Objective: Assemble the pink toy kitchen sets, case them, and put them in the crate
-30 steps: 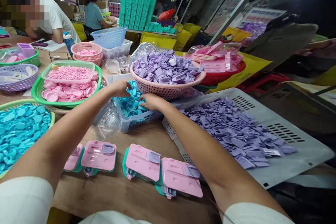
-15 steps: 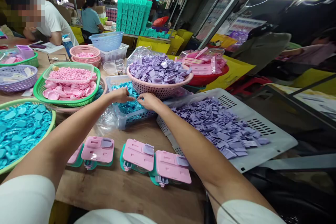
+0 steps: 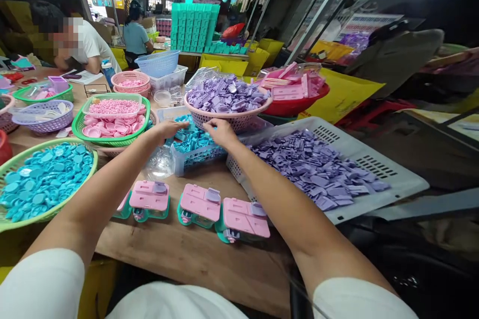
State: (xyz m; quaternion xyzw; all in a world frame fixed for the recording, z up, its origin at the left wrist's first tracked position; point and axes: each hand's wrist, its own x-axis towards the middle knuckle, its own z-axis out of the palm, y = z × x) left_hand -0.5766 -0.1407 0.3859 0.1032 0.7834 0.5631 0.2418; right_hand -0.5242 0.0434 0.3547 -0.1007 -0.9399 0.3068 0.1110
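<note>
Drawn slightly apart since half a second ago, from almost meeting at the tips to a plain gap: left hand (image 3: 166, 131) and right hand (image 3: 221, 132). Largest of all, spread out below the fingers and back toward the body: wooden table (image 3: 168, 264). Off to the right of the right fingers, pale perforated crate (image 3: 407, 187), strewn with lilac plastic pieces (image 3: 318, 169), probably laid shallow for easy picking. Well left of the left fingers, light-green basket (image 3: 96, 164) of blue discs (image 3: 48, 179), likely stored separately to avoid mixing shapes. Just beyond the right fingers, pink basket (image 3: 243, 122) heaped with more lilac pieces (image 3: 228, 94), apparently overhanging the far side of the bin, perhaps to save surface. Directly beneath both sets of fingers, translucent bin (image 3: 178, 164), presumably set centrally for reach from either side. Bodyward of the fingers, pink-lidded boxes (image 3: 201, 203) with teal bases, lids up in a loose row, probably kept out of the way there. Smallest, right under the fingertips inside the bin: blue plastic pieces (image 3: 192, 140). Left fingers outstretched, palm down; right thumb and forefinger bent toward each other; cannot tell whether gripping anything.
</note>
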